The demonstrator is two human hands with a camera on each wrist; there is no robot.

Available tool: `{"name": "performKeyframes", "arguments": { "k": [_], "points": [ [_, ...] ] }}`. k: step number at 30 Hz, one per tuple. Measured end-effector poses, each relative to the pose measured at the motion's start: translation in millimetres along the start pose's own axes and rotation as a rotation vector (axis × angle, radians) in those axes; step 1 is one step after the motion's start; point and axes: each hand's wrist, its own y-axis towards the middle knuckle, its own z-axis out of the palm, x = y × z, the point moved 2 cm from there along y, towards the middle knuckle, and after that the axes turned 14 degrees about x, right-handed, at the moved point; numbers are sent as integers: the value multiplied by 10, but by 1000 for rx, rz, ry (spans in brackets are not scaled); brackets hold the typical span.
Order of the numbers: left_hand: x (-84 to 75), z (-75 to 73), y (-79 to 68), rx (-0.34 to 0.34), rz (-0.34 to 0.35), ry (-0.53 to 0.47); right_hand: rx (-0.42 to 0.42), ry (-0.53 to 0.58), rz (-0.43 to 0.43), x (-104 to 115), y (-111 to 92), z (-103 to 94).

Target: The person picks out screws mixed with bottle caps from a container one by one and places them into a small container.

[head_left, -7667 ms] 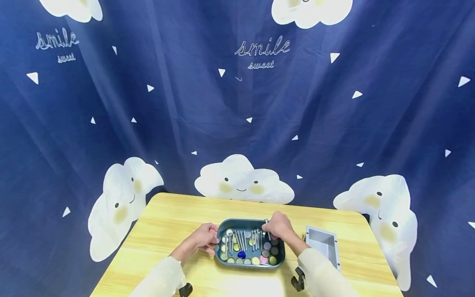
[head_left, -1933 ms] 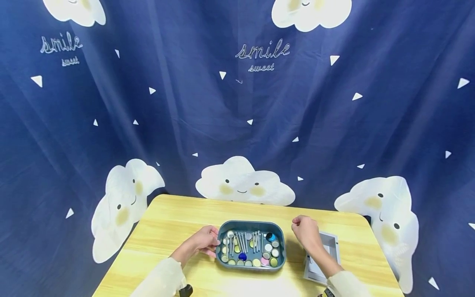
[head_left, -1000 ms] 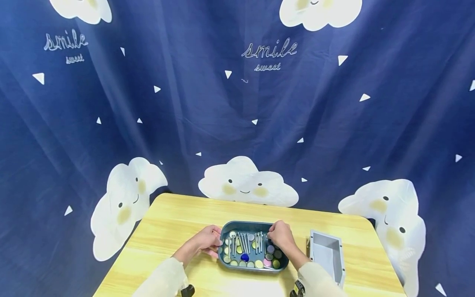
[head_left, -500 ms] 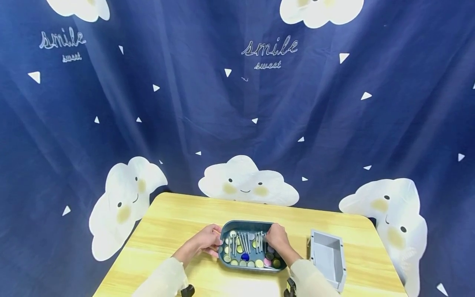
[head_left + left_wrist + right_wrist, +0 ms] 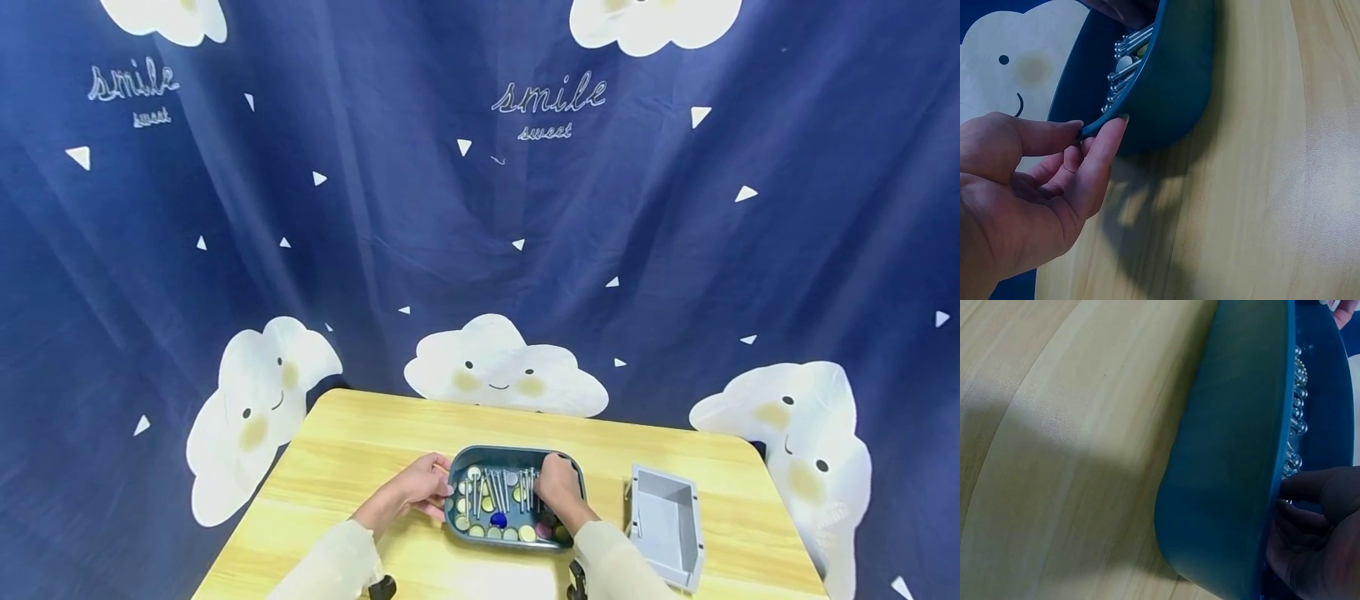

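My left hand (image 5: 422, 485) pinches the left rim of a dark teal tray (image 5: 1179, 81) between thumb and fingers. Several long metal bolts (image 5: 501, 492) lie in a row inside the tray, over round discs, among them a blue disc (image 5: 498, 519). My right hand (image 5: 558, 487) reaches down into the tray's right part with bent fingers. In the right wrist view its fingertips (image 5: 1294, 484) are right at the bolt heads (image 5: 1293, 459) at the near end of the row. I cannot tell whether they grip one.
An open grey box (image 5: 699, 521) stands on the wooden table (image 5: 360, 433) to the right of the tray, with a thin silver strip at its left wall. Behind the table hangs a navy curtain (image 5: 420, 208) with white clouds.
My right hand held a bolt over the tray, then was at the grey box. It has since returned to the tray and lowered towards the bolts. My left hand stays at the rim.
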Motion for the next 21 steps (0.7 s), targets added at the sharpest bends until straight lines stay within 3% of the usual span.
{"name": "performKeyframes", "arguments": {
  "k": [10,21],
  "points": [
    [14,20,8,5,8,10,29,72,49,-12,-77,-15],
    [40,1,8,2,13,25,76,91,41,48,-109,-95]
  ]
}}
